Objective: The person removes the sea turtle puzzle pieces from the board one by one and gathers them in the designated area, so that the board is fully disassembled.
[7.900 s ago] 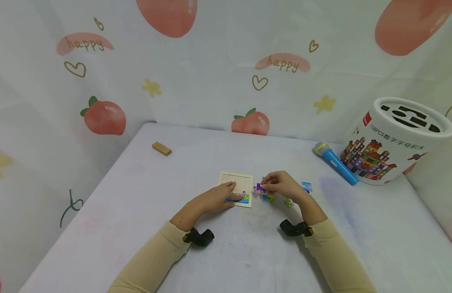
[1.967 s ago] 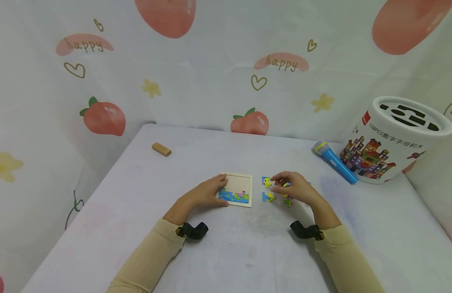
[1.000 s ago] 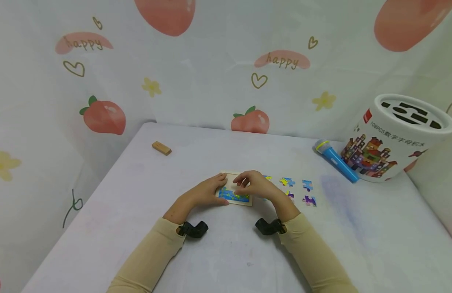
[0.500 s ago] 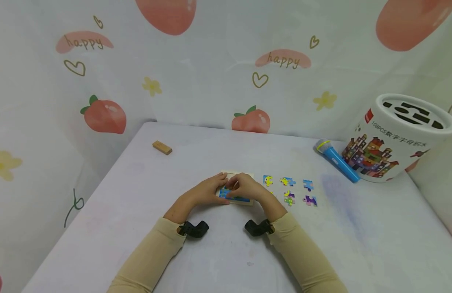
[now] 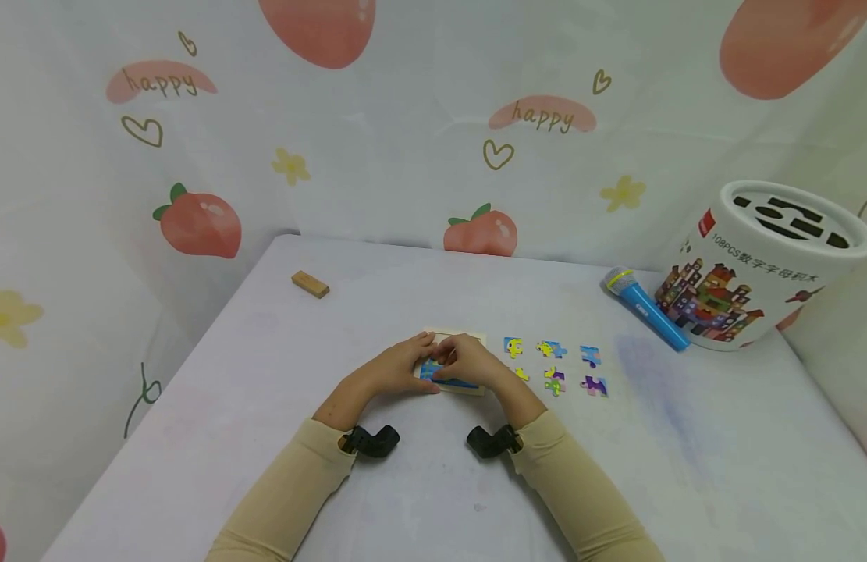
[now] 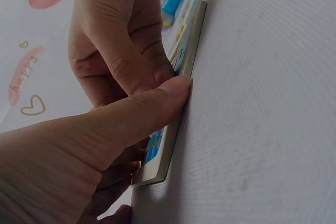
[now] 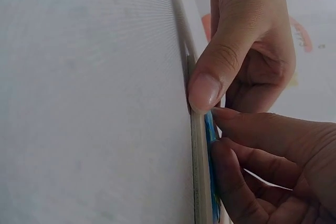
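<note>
A small wooden puzzle board with blue picture pieces set in its near part lies flat on the table. My left hand grips its left side, thumb along the near edge and fingers at the far side. Bent over the board's middle, my right hand has thumb and forefinger close together at a jigsaw piece on the blue picture. Most of that piece is hidden by the fingers. To the right lie several loose jigsaw pieces, among them a yellow one and a purple one.
A blue toy microphone leans by a large white tub at the back right. A small wooden block lies at the back left. Behind the white table hangs a printed cloth.
The right hand has moved left from the loose pieces onto the board and stays there, shifting slightly left over the last second. Earlier it held a purple piece. The left hand keeps its hold.
</note>
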Demonstrator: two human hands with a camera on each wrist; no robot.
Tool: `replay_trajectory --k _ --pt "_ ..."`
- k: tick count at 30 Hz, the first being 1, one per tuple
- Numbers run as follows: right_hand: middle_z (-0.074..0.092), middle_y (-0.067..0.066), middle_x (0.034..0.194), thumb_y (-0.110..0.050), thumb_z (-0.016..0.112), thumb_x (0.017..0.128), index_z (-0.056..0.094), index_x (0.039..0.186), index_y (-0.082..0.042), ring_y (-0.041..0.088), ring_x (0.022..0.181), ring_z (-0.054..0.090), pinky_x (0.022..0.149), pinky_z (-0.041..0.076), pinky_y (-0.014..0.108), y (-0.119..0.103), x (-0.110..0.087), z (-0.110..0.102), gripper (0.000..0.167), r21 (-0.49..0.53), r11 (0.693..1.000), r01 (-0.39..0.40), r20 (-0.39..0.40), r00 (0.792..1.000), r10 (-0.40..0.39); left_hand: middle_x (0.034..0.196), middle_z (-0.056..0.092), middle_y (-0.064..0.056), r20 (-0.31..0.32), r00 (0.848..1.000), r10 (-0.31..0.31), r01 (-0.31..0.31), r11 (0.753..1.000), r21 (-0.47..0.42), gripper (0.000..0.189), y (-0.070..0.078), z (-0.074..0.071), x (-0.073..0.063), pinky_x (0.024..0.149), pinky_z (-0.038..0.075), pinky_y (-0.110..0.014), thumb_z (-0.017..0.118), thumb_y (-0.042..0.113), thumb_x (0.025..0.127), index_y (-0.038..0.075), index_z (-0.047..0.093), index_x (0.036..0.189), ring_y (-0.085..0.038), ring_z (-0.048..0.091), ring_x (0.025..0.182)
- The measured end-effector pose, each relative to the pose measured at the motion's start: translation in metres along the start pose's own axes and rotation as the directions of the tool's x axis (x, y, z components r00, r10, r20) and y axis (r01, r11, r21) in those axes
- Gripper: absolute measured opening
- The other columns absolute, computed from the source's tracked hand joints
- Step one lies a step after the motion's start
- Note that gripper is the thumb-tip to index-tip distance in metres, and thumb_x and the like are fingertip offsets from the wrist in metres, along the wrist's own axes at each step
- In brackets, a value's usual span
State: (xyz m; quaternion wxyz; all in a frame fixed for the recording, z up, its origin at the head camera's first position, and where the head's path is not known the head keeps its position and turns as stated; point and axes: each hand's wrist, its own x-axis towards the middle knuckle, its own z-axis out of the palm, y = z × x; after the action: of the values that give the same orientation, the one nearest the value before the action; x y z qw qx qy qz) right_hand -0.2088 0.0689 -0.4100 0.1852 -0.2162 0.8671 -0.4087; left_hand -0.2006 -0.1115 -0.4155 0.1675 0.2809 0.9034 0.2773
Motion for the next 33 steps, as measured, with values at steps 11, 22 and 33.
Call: replay_trajectory --k 11,22,33 --pt "0.059 0.008 0.084 0.001 0.064 0.084 0.055 0.096 0.004 0.01 0.072 0.055 0.064 0.053 0.021 0.001 0.001 0.002 0.016 0.15 0.989 -0.008 -0.009 1.0 0.01 0.153 0.022 -0.018 -0.001 1.0 0.005 -0.005 1.0 -0.017 0.075 0.0 0.0 -0.001 0.115 0.021 -0.048 0.073 0.032 0.08 0.003 0.04 0.14 -0.032 0.015 0.144" --pt "0.062 0.01 0.083 -0.002 0.062 0.087 0.055 0.103 0.003 0.011 0.067 0.062 0.067 0.057 0.029 0.004 -0.005 -0.004 0.018 0.284 0.954 -0.094 -0.007 0.995 0.1 0.153 0.023 -0.017 0.0 1.0 -0.006 0.006 1.0 0.013 0.079 0.002 -0.001 -0.002 0.115 0.022 -0.047 0.072 0.034 0.08 -0.002 0.036 0.141 -0.031 0.017 0.144" --pt "0.061 0.008 0.079 -0.003 0.063 0.086 0.055 0.101 0.003 0.011 0.066 0.063 0.067 0.057 0.029 0.008 -0.025 -0.02 0.018 0.259 0.962 -0.08 -0.038 0.995 0.093 0.152 0.025 -0.017 -0.005 1.0 0.008 -0.008 0.998 0.055 0.08 0.002 0.0 0.0 0.115 0.022 -0.045 0.072 0.035 0.08 -0.005 0.036 0.14 -0.031 0.018 0.143"
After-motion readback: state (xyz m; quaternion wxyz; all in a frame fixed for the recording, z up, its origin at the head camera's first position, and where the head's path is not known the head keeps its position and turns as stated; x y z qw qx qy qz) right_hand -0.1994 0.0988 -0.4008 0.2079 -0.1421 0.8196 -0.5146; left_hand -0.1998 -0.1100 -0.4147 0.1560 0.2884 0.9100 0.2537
